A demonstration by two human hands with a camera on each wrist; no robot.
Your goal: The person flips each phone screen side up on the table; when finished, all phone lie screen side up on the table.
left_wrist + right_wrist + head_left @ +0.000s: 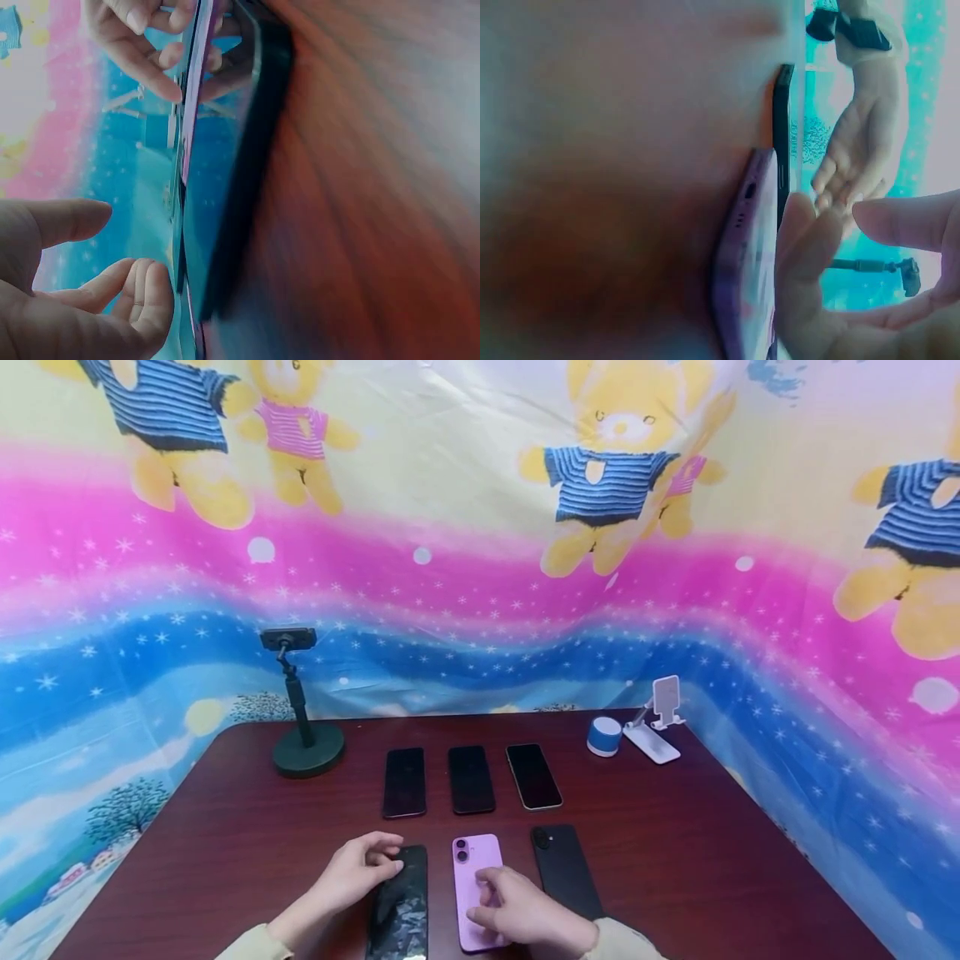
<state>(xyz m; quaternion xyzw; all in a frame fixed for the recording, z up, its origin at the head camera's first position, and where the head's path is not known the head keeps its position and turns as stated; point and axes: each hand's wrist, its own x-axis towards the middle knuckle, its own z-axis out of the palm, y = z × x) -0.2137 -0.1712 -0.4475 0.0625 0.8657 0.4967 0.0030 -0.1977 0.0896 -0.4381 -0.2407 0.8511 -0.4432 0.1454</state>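
Observation:
In the head view, a black phone [408, 902] with a glossy, reflecting face lies at the front left. My left hand [352, 872] is at its upper left edge, thumb and fingers loosely bent and apart, nothing between them. Beside it lies a purple phone [468, 893], back up with its two camera lenses at the top. Over its right side is my right hand [517, 906], fingers loosely bent; in the right wrist view the fingertips [795, 217] are right at the purple phone [742, 270], which lies flat. The thumb stands apart from the fingers.
A black phone [566, 868] lies back up to the right, partly behind my right forearm. Farther back lie three dark-screened phones [405, 782] [471, 779] [534, 777] in a row. A dark green stand [307, 752], blue-white cylinder [603, 737] and white folding stand [652, 743] are at the back.

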